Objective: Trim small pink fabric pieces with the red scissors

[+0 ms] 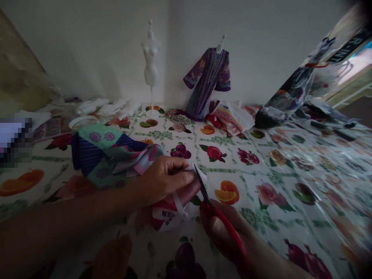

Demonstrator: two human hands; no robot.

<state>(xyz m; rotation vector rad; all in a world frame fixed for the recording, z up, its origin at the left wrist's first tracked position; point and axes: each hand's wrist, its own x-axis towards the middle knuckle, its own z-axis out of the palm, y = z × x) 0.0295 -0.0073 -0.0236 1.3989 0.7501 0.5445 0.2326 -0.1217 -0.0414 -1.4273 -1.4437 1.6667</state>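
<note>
At the left hand's (167,180) fingertips, thumb and forefinger pinch a white scrap (190,167); scissor blades lie beside it. Right hand (217,232) grips red-handled scissors (233,229). Advisable: scrap taut, short snips, left thumb clear of blades.

Observed: 2 bare hands, close together. Left hand (165,178) pinches, thumb against curled fingers, forearm extended from the left; right hand (225,228) grips, fingers curled.
</note>
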